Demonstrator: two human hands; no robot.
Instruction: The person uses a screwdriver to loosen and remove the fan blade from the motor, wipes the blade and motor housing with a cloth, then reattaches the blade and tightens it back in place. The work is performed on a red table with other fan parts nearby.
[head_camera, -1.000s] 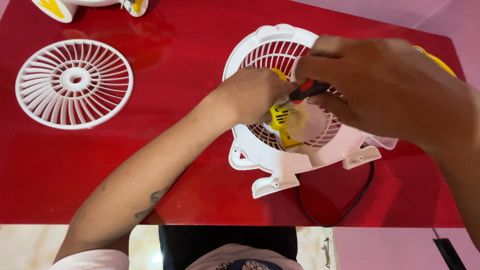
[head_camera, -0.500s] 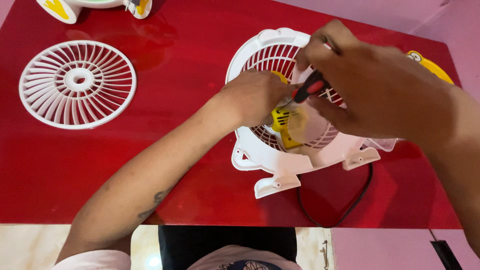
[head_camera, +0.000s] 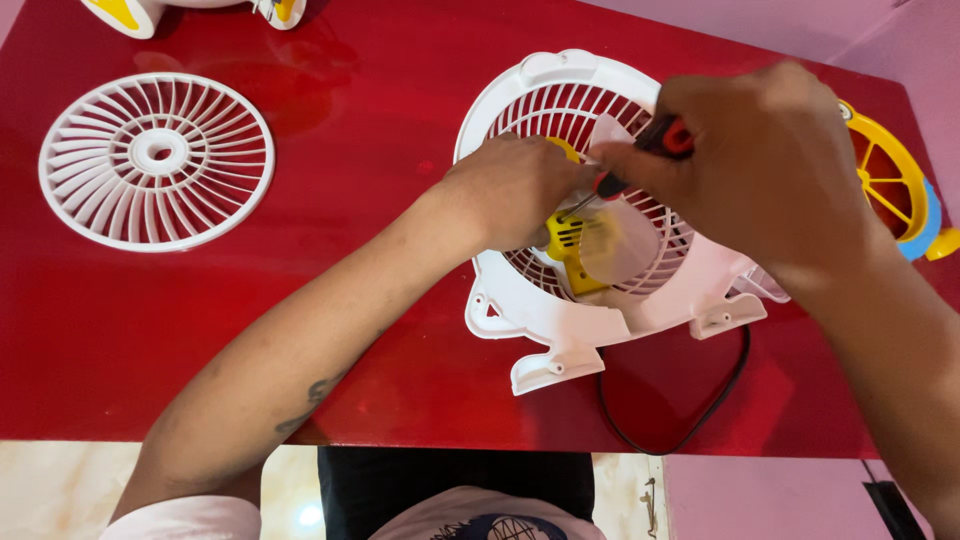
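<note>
A white fan housing (head_camera: 560, 310) with a ribbed rear grille lies flat on the red table (head_camera: 350, 200). Inside it sits a yellow motor part (head_camera: 568, 240) with clear blades (head_camera: 620, 240). My left hand (head_camera: 515, 190) rests on the housing and holds the yellow part steady. My right hand (head_camera: 750, 170) grips a red and black screwdriver (head_camera: 640, 160), whose tip points down at the yellow part. The screw itself is hidden.
A loose white front grille (head_camera: 157, 160) lies at the left. A yellow and blue wheel-shaped part (head_camera: 890, 180) sits at the right edge. White and yellow pieces (head_camera: 130, 12) lie at the top left. A black cable (head_camera: 690, 420) loops off the front edge.
The right hand has shifted slightly with the screwdriver over the fan's centre, its grip turned. The left hand stays on the yellow part. The view moved a little.
</note>
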